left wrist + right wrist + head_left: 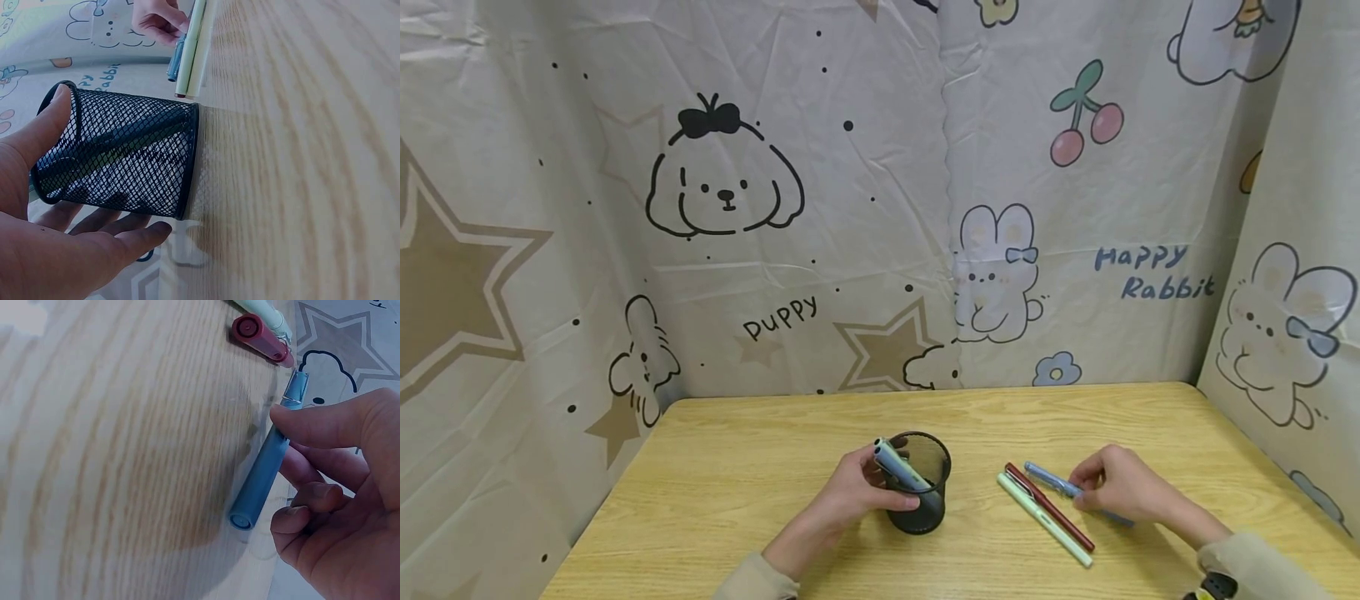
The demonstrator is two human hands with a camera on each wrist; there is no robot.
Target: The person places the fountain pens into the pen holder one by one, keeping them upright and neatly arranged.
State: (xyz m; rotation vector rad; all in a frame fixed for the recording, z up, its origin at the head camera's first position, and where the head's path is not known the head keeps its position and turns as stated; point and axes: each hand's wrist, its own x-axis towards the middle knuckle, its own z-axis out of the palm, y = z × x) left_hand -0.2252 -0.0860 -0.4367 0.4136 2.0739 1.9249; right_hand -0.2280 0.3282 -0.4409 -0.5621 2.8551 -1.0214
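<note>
My left hand [854, 490] grips a black mesh pen holder [929, 510] from its left side, the thumb across its near side at the rim. Two pens [901, 467], one blue and one light green, lean inside it with their ends above the rim. In the left wrist view the mesh pen holder [134, 147] stands with its base at the tabletop. My right hand [1123, 487] pinches a blue pen [1051, 478] between thumb and fingers. The right wrist view shows the blue pen [265, 472] close over the table, with its clip end beyond the thumb.
A dark red pen [1052, 508] and a light green pen [1045, 521] lie side by side on the wooden table [737, 467], between the pen holder and my right hand. Behind the table hangs a printed cloth [865, 208], with more cloth at both sides.
</note>
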